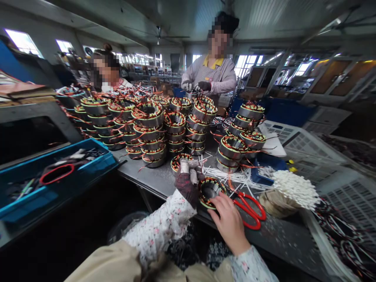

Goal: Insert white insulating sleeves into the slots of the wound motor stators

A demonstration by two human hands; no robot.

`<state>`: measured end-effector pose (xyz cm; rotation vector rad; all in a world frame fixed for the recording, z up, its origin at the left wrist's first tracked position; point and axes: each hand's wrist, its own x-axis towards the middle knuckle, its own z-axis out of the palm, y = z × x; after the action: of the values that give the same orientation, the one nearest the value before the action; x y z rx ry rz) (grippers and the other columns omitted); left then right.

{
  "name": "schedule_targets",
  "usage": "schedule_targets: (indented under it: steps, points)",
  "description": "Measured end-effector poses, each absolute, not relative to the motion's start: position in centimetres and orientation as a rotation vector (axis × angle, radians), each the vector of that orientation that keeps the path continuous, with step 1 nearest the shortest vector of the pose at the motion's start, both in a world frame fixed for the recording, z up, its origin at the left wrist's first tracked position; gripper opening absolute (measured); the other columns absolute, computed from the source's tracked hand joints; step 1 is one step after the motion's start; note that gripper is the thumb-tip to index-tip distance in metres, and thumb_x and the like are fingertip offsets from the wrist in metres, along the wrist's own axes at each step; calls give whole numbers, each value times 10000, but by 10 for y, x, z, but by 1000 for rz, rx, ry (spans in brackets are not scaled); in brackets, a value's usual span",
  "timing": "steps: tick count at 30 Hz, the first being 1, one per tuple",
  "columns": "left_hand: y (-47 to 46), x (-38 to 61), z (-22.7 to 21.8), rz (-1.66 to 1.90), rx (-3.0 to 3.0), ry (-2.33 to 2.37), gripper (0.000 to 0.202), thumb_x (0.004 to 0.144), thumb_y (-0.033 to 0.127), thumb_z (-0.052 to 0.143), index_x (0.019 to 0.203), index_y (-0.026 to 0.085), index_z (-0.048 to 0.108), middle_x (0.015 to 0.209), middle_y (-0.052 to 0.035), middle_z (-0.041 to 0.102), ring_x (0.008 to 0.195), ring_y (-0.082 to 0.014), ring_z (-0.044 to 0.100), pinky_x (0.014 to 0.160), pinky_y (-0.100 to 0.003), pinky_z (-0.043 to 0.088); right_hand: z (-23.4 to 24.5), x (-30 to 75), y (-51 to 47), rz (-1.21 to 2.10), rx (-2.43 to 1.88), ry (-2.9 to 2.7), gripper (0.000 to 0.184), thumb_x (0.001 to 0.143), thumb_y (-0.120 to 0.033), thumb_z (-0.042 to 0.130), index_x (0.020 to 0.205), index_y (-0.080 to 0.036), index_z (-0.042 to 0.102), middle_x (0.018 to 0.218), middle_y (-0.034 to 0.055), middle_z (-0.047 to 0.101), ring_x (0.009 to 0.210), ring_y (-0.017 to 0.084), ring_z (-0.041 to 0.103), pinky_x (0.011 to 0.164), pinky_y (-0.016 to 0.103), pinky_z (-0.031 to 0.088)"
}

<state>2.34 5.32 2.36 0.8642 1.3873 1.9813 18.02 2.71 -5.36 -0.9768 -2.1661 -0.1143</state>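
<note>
My left hand (188, 180) wears a dark glove with pale wrapping on its fingers. Its closed fingers lie over the near rim of a motor stator (177, 161) with copper-orange windings, hiding part of it. Closer to me, a second motor stator (209, 191) rests at the table's front edge. My bare right hand (229, 219) has its fingertips on the right rim of that one, with the thumb at the near side. Just right of this hand lie red-handled scissors (251, 211). White thin sleeves or ties (235, 176) are strewn behind the near stator.
Stacks of stators (149, 133) line the table's back, and a shorter stack (232, 152) stands right. A bundle of white sticks (293, 190) and a blue bin (261, 178) are right. A blue tray (96, 168) sits left; white crates (317, 149) flank the right. Two co-workers (217, 66) are opposite.
</note>
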Motion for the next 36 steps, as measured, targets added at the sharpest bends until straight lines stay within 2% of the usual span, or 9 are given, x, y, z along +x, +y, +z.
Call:
schedule_targets:
  steps: [5, 9, 12, 14, 19, 24, 28, 32, 36]
  points:
    - [57, 27, 33, 2151, 990, 1365, 556, 970, 661, 460, 1017, 160, 699, 768, -68, 700, 596, -139, 655, 551, -252, 545, -60, 177, 29, -118, -999, -2137, 222, 970, -219, 533, 1057, -175, 732, 1035, 114, 747, 1136, 312, 660, 896, 451, 602]
    - [27, 24, 39, 2212, 1729, 1353, 641, 767, 724, 723, 1217, 274, 651, 1105, -84, 737, 1075, -247, 710, 972, -429, 584, -54, 178, 27, -39, -992, -2104, 275, 980, -274, 493, 1104, -194, 725, 1086, 126, 748, 1129, 304, 669, 898, 448, 594]
    - [11, 13, 42, 1644, 2620, 1129, 743, 759, 836, 626, 1281, 307, 631, 1377, -75, 653, 1388, -278, 546, 1224, -497, 395, -43, 190, 21, 79, -1100, -2066, 329, 990, -356, 486, 1174, -196, 708, 1155, 147, 741, 1084, 305, 692, 875, 449, 585]
    - [18, 5, 37, 1216, 2900, 1170, 802, 826, 807, 572, 1352, 202, 600, 1461, -134, 594, 1450, -305, 480, 1266, -524, 318, -38, 203, 17, 180, -1236, -2010, 306, 977, -379, 520, 1082, -180, 728, 1024, 133, 767, 935, 288, 722, 769, 404, 569]
    - [53, -13, 5, 468, 2824, 1090, 419, 933, 535, 649, 1154, 186, 718, 1173, -75, 759, 1176, -229, 682, 1179, -474, 430, -28, 230, 10, 384, -1363, -1873, 313, 933, -430, 563, 839, -186, 735, 731, 64, 747, 600, 180, 655, 562, 280, 424]
    - [56, -15, -6, 884, 2618, 921, 334, 886, 471, 741, 1045, 177, 732, 1049, -64, 776, 1060, -182, 711, 956, -355, 564, -29, 242, 30, 306, -1576, -1711, 307, 891, -423, 573, 777, -185, 731, 673, 60, 708, 579, 175, 596, 561, 290, 345]
    - [45, 0, -10, 1028, 2637, 999, 290, 933, 460, 685, 926, 171, 707, 985, -55, 781, 968, -181, 736, 862, -353, 581, -39, 256, 46, 475, -1600, -1556, 285, 883, -434, 608, 777, -187, 705, 629, 21, 656, 551, 151, 561, 554, 279, 391]
    - [35, 19, -18, 1114, 2691, 1215, 273, 929, 454, 685, 943, 183, 714, 1012, -60, 786, 961, -214, 746, 885, -406, 581, -26, 279, 42, -13, -1451, -1392, 308, 916, -468, 612, 820, -183, 676, 801, 62, 664, 636, 153, 580, 614, 302, 479]
    - [31, 30, -22, 1184, 2658, 1351, 248, 938, 469, 661, 963, 227, 709, 991, -43, 786, 957, -232, 749, 1089, -537, 504, 4, 303, 54, -511, -1551, -1466, 256, 901, -428, 677, 945, -178, 712, 973, 120, 627, 931, 260, 613, 813, 427, 512]
